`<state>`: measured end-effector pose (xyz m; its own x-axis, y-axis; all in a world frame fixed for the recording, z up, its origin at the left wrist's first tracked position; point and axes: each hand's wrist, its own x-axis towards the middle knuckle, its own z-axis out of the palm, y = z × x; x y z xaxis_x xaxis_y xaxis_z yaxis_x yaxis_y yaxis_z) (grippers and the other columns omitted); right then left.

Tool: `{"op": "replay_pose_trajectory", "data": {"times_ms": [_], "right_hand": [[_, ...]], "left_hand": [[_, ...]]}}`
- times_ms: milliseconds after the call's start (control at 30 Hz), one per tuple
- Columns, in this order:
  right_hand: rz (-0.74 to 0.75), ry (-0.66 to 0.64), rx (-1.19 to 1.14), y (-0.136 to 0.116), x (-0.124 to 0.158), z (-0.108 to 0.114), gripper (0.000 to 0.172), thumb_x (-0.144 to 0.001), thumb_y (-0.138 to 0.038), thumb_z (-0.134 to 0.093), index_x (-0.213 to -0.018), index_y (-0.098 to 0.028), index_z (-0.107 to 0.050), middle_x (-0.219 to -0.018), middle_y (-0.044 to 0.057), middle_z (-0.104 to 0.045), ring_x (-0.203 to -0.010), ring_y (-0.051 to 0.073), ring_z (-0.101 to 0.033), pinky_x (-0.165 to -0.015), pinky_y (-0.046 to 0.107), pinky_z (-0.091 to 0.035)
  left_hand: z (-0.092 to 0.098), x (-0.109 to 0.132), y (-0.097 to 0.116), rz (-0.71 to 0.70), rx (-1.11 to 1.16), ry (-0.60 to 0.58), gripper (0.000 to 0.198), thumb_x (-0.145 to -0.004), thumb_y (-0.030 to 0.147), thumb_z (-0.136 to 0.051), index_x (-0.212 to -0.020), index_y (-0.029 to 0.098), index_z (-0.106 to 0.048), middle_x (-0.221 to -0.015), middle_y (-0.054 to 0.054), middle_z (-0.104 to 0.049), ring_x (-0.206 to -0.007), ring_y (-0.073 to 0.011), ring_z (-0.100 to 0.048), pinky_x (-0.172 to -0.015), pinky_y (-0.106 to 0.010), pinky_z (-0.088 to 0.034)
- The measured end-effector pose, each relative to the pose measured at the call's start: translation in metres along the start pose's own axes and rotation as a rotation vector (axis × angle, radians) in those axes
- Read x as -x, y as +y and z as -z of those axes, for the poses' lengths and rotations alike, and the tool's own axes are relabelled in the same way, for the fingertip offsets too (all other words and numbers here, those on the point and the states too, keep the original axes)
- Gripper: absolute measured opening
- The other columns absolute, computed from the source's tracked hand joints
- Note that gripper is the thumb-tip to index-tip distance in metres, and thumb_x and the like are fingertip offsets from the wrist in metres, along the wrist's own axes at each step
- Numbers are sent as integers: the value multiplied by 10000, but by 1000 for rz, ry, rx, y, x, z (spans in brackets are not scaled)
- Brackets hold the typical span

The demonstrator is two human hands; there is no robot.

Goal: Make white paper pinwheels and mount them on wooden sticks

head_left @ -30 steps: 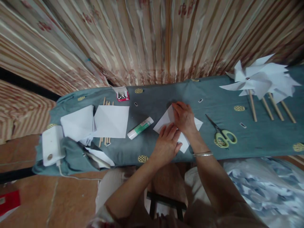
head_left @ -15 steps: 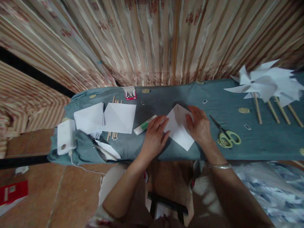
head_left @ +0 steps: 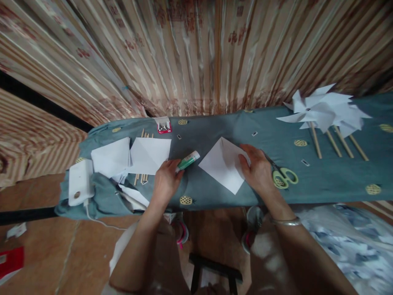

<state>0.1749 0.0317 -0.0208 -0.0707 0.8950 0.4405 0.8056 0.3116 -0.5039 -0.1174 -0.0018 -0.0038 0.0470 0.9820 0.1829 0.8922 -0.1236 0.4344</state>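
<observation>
My left hand (head_left: pixel 167 177) is closed around a green and white glue stick (head_left: pixel 188 161), whose white end points up and to the right. A square of white paper (head_left: pixel 221 166) with a crease near its top corner lies turned like a diamond on the cloth. My right hand (head_left: pixel 256 170) rests at its right corner, thumb and fingers apart, the thumb over the paper. Beside that hand lie scissors (head_left: pixel 284 177) with pale green handles, their blades partly behind the hand.
Paper pinwheels (head_left: pixel 322 110) on wooden sticks lie at the right. Leftward are a paper stack (head_left: pixel 112 157), another sheet (head_left: pixel 150 155) over wooden sticks, a red box of pins (head_left: pixel 164 128) and a white corded device (head_left: pixel 80 182). A patterned curtain (head_left: pixel 196 61) hangs behind the cloth-covered table (head_left: pixel 211 201).
My left hand has left the paper, moved left and taken hold of the glue stick. My right hand has slid slightly toward the paper's right corner. The view has shifted a little.
</observation>
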Motion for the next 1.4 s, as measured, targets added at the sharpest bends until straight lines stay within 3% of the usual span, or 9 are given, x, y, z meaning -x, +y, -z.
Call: {"op": "replay_pose_trajectory", "data": {"times_ms": [133,333,433,600,800,900,1000,1167,1400], "right_hand": [[-146,-31,-219,-18,8,6,332,-909,-332,-502,-1123,-166,-694,-1097,133,-729,-909,257,-680,-860,431,-536],[-545,-295,-914,-52,27,10,349,-750,-520,-715,-856,-189,-744,-696,17,-682,-600,144,-564,-563,274,-453],[-709,-288,-1163,-55,32,14,379,-650,-543,-798,-775,-189,-744,-649,1,-647,-569,122,-505,-539,265,-418],[-836,-191,-1293,-49,33,21,332,-570,-477,-876,-675,-197,-731,-629,-10,-649,-551,96,-478,-510,240,-400],[-946,18,-1402,-30,21,27,322,-553,-421,-907,-667,-206,-695,-668,-24,-686,-522,74,-526,-481,191,-462],[-988,54,-1464,-17,16,29,311,-624,-444,-871,-733,-219,-686,-727,-20,-720,-566,93,-606,-561,212,-555],[-1024,-27,-1509,-10,14,27,297,-692,-467,-819,-781,-217,-687,-734,-5,-733,-566,109,-637,-529,218,-565],[-998,-54,-1523,-11,12,24,316,-605,-397,-867,-792,-199,-706,-733,-8,-736,-539,92,-615,-483,188,-525],[-809,65,-1084,-7,8,23,316,-613,-397,-857,-795,-196,-695,-678,-30,-664,-557,84,-557,-510,211,-442]], "left_hand": [[-7,-2,24,110,401,30,320,-828,333,-647,-1104,182,-707,-1101,-90,-734,-998,-247,-667,-901,-373,-518],[-28,6,79,272,1087,-240,426,-735,456,-745,-1037,155,-756,-844,-48,-747,-740,-175,-652,-728,-289,-522],[-33,10,97,281,1239,-385,499,-725,470,-761,-1108,150,-746,-816,-44,-742,-668,-150,-622,-688,-279,-525],[-39,12,112,276,1292,-433,478,-718,483,-761,-1061,150,-761,-761,-25,-725,-610,-130,-591,-631,-261,-520],[-38,9,96,261,1042,-362,387,-797,439,-678,-1055,153,-712,-866,-50,-735,-638,-155,-642,-598,-275,-524],[-27,-5,70,115,624,-136,259,-828,347,-670,-1015,168,-675,-996,-67,-727,-779,-184,-674,-722,-310,-544],[-17,-24,43,22,245,-24,188,-824,231,-684,-996,157,-668,-1110,-103,-714,-994,-254,-673,-904,-398,-529],[-24,-43,25,-108,-35,-77,291,-830,187,-665,-1117,139,-652,-1316,-151,-620,-1239,-306,-561,-1079,-475,-436],[-37,-50,32,-122,-21,-97,523,-826,183,-606,-1334,106,-513,-1336,-163,-600,-1227,-319,-551,-1058,-503,-444]]}}
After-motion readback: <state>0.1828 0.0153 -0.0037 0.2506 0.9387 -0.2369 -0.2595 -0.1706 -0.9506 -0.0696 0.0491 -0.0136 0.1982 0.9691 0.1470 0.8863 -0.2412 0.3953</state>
